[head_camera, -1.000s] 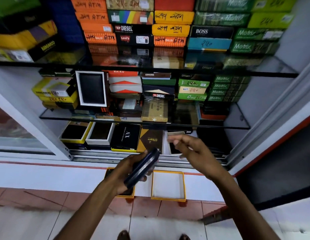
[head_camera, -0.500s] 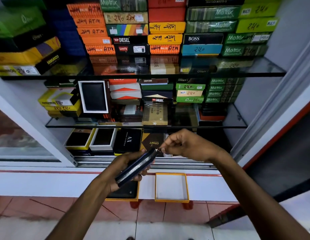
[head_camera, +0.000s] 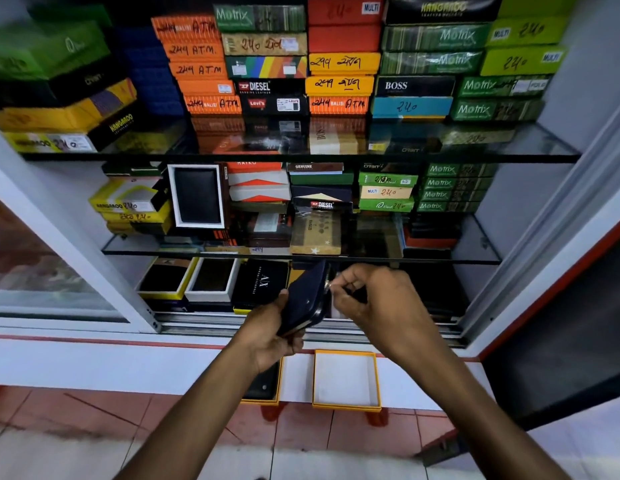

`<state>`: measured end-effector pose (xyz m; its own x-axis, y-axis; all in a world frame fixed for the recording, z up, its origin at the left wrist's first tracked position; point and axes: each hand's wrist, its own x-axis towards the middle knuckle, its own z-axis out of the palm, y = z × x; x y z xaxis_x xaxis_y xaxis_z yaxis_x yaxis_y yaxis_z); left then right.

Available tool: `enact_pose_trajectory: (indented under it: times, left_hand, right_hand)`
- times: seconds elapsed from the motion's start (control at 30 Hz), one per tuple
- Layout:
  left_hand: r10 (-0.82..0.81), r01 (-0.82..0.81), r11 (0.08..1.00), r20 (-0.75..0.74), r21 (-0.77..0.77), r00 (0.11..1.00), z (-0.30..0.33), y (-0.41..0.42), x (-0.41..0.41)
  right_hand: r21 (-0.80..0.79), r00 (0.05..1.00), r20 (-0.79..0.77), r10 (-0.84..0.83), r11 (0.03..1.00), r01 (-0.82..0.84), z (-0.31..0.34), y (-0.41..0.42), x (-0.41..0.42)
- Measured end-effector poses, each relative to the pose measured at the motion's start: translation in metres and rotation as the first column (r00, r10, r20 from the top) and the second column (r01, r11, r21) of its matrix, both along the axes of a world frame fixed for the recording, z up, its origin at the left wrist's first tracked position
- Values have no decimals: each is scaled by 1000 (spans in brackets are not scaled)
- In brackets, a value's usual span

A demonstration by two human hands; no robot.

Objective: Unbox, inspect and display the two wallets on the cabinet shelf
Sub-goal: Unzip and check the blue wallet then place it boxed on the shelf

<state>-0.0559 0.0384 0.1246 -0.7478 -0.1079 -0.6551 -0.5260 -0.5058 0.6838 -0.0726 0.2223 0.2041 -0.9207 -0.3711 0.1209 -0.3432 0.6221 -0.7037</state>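
Observation:
My left hand (head_camera: pixel 267 336) grips a dark navy zip wallet (head_camera: pixel 307 297) from below, holding it upright in front of the bottom shelf. My right hand (head_camera: pixel 374 299) pinches the zipper pull at the wallet's top right edge. On the ledge below lie an empty yellow-rimmed box half with a white inside (head_camera: pixel 345 379) and a second yellow-rimmed box half (head_camera: pixel 265 386) holding something dark, partly hidden by my left wrist. On the bottom shelf stand two open boxes, one yellow (head_camera: pixel 166 278) and one white (head_camera: pixel 211 278), each showing a dark wallet.
Glass shelves (head_camera: pixel 301 157) carry stacks of coloured wallet boxes. A white-framed boxed wallet (head_camera: pixel 197 195) stands upright on the middle shelf. A black AX box (head_camera: pixel 262 284) leans on the bottom shelf. The sliding door frame (head_camera: pixel 69 244) crosses at left. Red floor tiles (head_camera: pixel 94 410) lie below.
My left hand raised the wallet and turned it from slanted to nearly upright. My right hand came in, took the zipper pull and stays pinched on it.

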Motion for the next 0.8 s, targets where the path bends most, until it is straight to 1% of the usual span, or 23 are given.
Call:
enact_pose_trajectory:
  times: [0.07,0.13,0.2,0.33,0.47,0.53,0.63,0.7,0.8]
  left_hand:
    - [-106,107,991,-21,80,994,-2,-7,5]
    - [-222,228,966,-64,120,973,-2,-14,11]
    - [-242,253,956,-86,150,966,-3,-18,14]
    - [-118,128,974,-62,187,991,0,-14,10]
    - [-19,30,974,-51,225,999,12,-6,3]
    - [35,-20,968,-55,249,998,20,-3,-3]
    - [94,-67,956,-82,284,992,34,6,-12]
    - [100,-66,949,-96,309,990,41,15,-18]
    - [89,-58,954,-95,293,992,45,24,-27]
  right_hand:
    - [-10,996,-41,-84,996,84,-3,7,-10]
    - [-27,985,-67,-162,987,160,-7,15,-21]
    - [-49,976,-62,-210,977,207,-9,20,-27]
    - [-81,971,-90,-222,973,215,-8,18,-22]
    - [-43,931,-259,-257,966,255,-1,14,-5]
    - [-30,913,-312,-262,964,266,1,12,3]
    - [-23,917,-319,-238,970,243,-4,3,13]
    - [-29,934,-303,-190,981,190,-13,-7,22]
    - [-10,949,-285,-134,990,137,-27,-18,30]
